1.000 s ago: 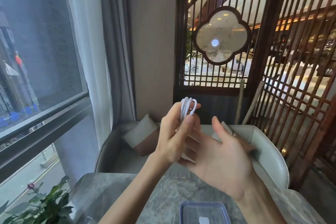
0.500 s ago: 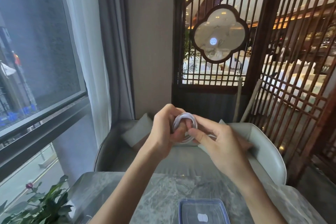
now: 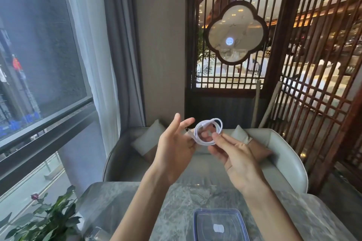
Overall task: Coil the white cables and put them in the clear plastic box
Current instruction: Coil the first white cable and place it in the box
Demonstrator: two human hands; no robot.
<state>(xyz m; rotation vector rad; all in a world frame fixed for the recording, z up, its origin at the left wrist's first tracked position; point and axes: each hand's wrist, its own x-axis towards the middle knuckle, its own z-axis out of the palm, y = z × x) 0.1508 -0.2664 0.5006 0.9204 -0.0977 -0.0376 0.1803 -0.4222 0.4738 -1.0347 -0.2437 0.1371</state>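
I see the right hand (image 3: 234,154) pinching a round coil of smooth white cable (image 3: 208,132); left hand (image 3: 174,146) spread, fingers apart. Clear plastic box (image 3: 220,225) on the veined marble worktop (image 3: 137,207).

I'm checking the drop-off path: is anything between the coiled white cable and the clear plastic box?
The coiled white cable, pinched in the right hand, is up over the clear plastic box. A blue-rimmed lid appears to cover the box; otherwise only open air and the forearms lie between.
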